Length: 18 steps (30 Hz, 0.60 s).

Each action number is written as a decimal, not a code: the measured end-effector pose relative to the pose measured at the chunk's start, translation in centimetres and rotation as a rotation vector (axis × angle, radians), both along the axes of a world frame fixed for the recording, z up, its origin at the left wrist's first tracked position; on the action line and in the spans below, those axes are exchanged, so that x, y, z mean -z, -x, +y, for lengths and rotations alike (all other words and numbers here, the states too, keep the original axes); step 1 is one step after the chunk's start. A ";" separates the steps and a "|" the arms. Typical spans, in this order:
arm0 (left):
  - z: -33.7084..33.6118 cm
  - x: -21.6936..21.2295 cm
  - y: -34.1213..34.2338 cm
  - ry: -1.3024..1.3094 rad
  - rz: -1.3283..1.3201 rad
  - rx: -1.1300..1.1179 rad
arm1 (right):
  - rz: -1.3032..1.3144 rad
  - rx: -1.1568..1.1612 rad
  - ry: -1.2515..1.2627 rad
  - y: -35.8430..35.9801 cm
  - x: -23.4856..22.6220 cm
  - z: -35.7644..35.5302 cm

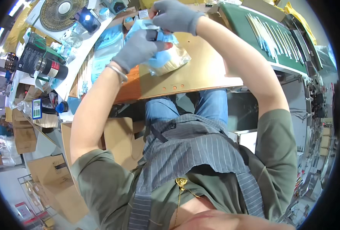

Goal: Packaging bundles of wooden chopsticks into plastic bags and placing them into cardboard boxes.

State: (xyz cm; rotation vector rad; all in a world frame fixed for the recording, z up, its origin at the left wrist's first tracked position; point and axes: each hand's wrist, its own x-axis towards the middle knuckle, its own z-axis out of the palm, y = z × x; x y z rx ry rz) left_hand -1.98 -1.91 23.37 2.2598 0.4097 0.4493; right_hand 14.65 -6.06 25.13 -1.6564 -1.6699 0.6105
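Observation:
A clear plastic bag [170, 63] printed in blue, with pale contents, rests on the tan board [200, 73] at the far side of the worktable. Closed around its left part is my left hand [139, 50], in a grey glove that leaves fingertips bare. My right hand [175, 16], gloved the same way, is closed over the bag's upper end with its fingers bent down. What those right fingers pinch is hidden. Flat blue-printed bags [106, 51] lie in a stack just left of my left hand.
Thin pale sticks [271, 36] lie on a green surface [235, 19] at the far right. Leftward stand a fan [62, 13], a lit phone [87, 19], and a black thermos [51, 68]. Open cardboard boxes [118, 136] stand below the table's left side.

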 end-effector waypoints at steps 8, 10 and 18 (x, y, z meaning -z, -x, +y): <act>-1.1 -3.2 3.5 -0.698 0.600 -0.095 | -0.359 0.085 -0.234 -0.3 -2.4 -2.8; -1.0 -3.5 5.3 -0.931 0.466 0.012 | -0.361 0.094 -0.247 -0.8 -2.1 -3.1; -0.8 -0.5 6.0 -0.840 -0.241 -0.481 | -0.277 0.230 -0.200 -1.3 -2.0 -4.4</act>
